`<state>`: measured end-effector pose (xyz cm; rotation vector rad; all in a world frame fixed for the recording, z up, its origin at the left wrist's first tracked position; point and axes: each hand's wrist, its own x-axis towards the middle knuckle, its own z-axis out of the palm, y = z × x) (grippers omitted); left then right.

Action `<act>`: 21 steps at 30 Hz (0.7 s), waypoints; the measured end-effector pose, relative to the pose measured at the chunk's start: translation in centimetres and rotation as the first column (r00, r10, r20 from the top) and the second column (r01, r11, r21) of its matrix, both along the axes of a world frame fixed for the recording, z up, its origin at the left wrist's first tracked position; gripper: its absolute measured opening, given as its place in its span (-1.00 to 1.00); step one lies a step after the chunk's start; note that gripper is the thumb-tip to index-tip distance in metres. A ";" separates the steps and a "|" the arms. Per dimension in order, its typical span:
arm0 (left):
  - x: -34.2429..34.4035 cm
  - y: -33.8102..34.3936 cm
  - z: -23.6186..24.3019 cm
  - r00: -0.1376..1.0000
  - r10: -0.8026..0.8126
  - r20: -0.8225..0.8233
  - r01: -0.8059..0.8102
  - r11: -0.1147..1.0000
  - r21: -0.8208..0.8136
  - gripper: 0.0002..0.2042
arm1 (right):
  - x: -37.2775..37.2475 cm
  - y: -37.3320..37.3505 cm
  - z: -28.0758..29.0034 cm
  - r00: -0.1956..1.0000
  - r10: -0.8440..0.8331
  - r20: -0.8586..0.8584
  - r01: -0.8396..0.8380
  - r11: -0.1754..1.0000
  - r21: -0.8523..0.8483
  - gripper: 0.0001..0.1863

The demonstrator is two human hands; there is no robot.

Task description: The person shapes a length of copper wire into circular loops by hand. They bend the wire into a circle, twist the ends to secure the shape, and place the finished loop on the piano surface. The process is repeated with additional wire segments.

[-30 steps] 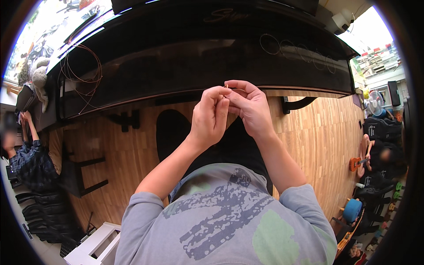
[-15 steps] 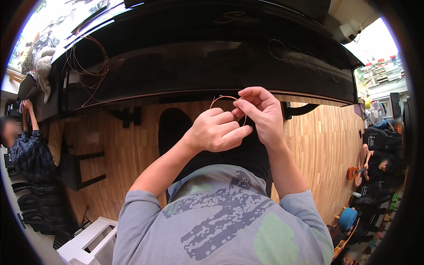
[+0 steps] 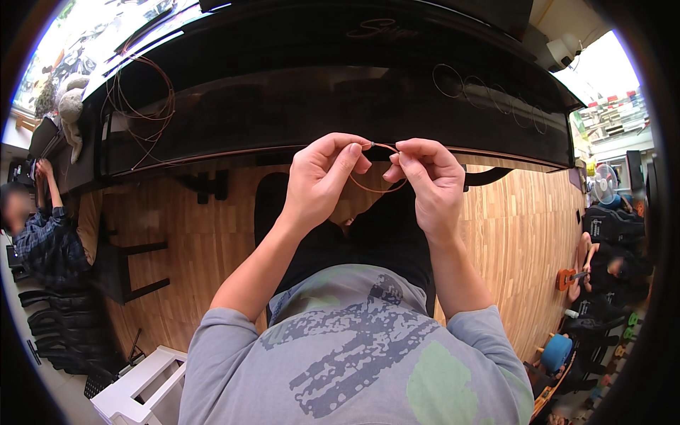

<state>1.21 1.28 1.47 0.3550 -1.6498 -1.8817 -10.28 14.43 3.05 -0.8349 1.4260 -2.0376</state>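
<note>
Both hands up at chest height, in front of the near edge of the glossy black piano point(image 3: 319, 106). Left hand point(image 3: 322, 180) pinches one end of a thin copper-coloured wire loop point(image 3: 375, 185) between thumb and forefinger, other fingers curled in. Right hand point(image 3: 425, 184) pinches the other end the same way, thumb and forefinger tips pressed together on the wire, rest of the fingers folded. The wire sags in a shallow arc between the two pinches, just below the fingertips; a small dark bit sits at the top where the ends meet, too small to identify. More of the same copper wire lies in loose coils point(image 3: 142, 99) on the piano top, far left, and a few thin wire rings point(image 3: 489, 88) lie far right on the lid. Wooden plank floor point(image 3: 198, 241) below, black bench legs point(image 3: 134, 269) to the left, another person in a plaid shirt point(image 3: 39, 237) seated at far left. Risks as I read it: grip is fingertip-only on a springy, thin wire, so a small slip of either pinch likely lets the loop snap open or drop to the floor. Pulling the hands apart unevenly could kink it. The wire end could prick a fingertip.
</note>
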 end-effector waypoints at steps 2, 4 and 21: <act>0.0 0.1 0.2 0.999 -0.010 0.043 0.009 1.000 0.013 -0.83 | 0.1 0.1 0.0 0.993 -0.044 -0.109 0.051 0.997 0.062 -0.85; 0.1 0.4 0.5 0.997 -0.015 0.079 0.014 1.000 0.012 -0.83 | 0.2 0.1 -0.2 0.943 -0.096 -0.320 0.152 0.976 0.154 -0.85; 0.3 0.8 1.1 0.964 0.264 -0.041 -0.226 0.724 -0.652 -0.85 | 1.2 -0.4 0.7 0.993 -0.036 -0.108 0.055 0.981 0.184 -0.92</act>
